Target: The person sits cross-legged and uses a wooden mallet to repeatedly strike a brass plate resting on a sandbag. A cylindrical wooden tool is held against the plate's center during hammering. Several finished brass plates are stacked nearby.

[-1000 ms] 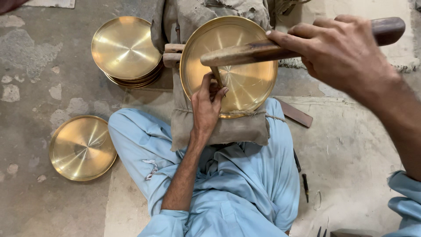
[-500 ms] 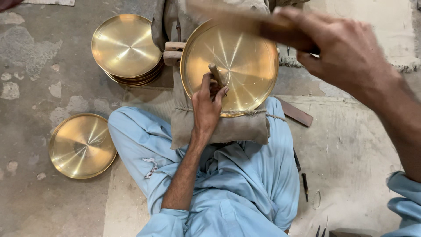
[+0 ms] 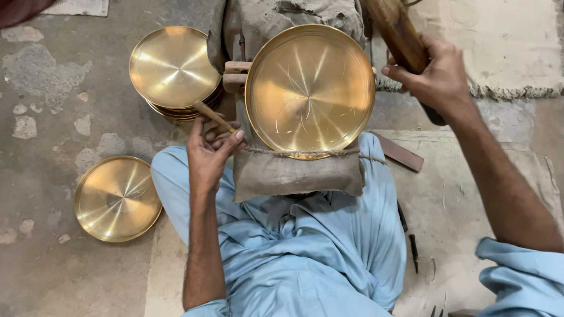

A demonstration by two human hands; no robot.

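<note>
Plate: I see the brass plate (image 3: pixel 309 88) at centre, resting on a cloth pad (image 3: pixel 296 173) over my lap.
Left hand: my left hand (image 3: pixel 208 149), at 9 o'clock of the plate, grips a small punch (image 3: pixel 212 116), off the metal.
Right hand: my right hand (image 3: pixel 437 76), at 2 o'clock, is clenched round a wooden mallet (image 3: pixel 399 32).
Handling: I judge the plate stiff, smooth, slippery and easily dented; best held by its rim.
Around: a stack (image 3: pixel 173 70) lies at 10 o'clock, a single plate (image 3: pixel 117 198) at 8; a wooden strip (image 3: pixel 399 152) at 4.
</note>
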